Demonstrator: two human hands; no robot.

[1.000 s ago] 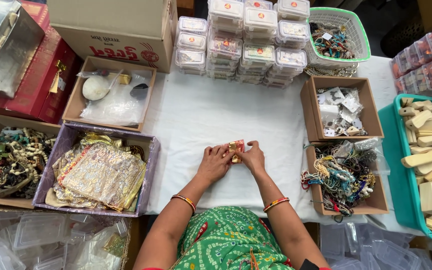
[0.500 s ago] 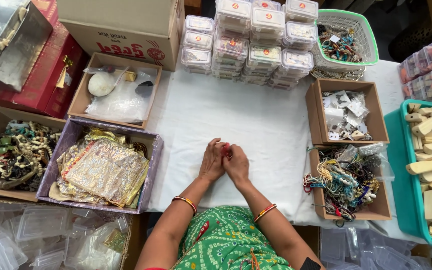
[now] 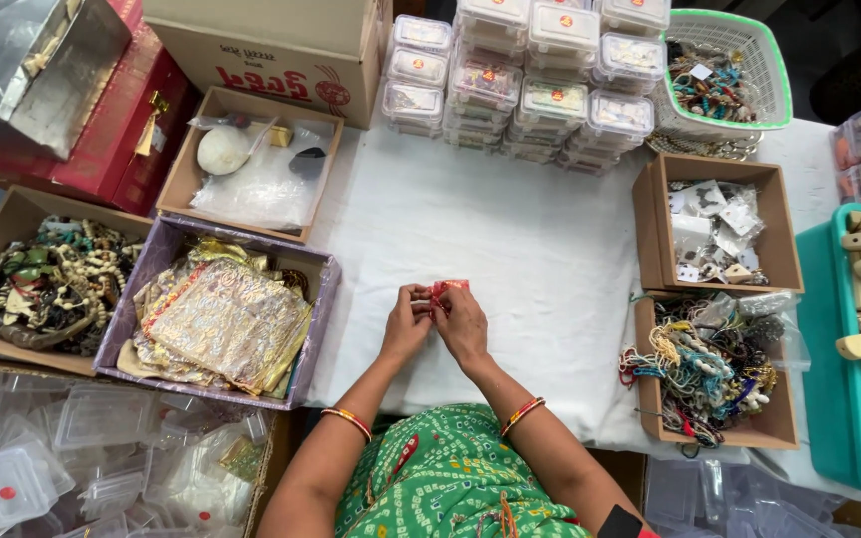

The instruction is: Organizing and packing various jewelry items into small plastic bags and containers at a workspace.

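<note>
Over the white cloth [image 3: 510, 249], both hands' fingers [image 3: 419, 299] pinch a small red pouch [image 3: 444, 291] between them.

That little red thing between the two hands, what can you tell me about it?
The small red item is soft-looking, maybe cloth or thread, with a hint of gold; its exact kind is too small to tell. It is pinched between the fingers of the left hand and the right hand, held just above the white table cover in front of the person. Most of it is hidden by the fingers; only its upper edge pokes out.
</note>
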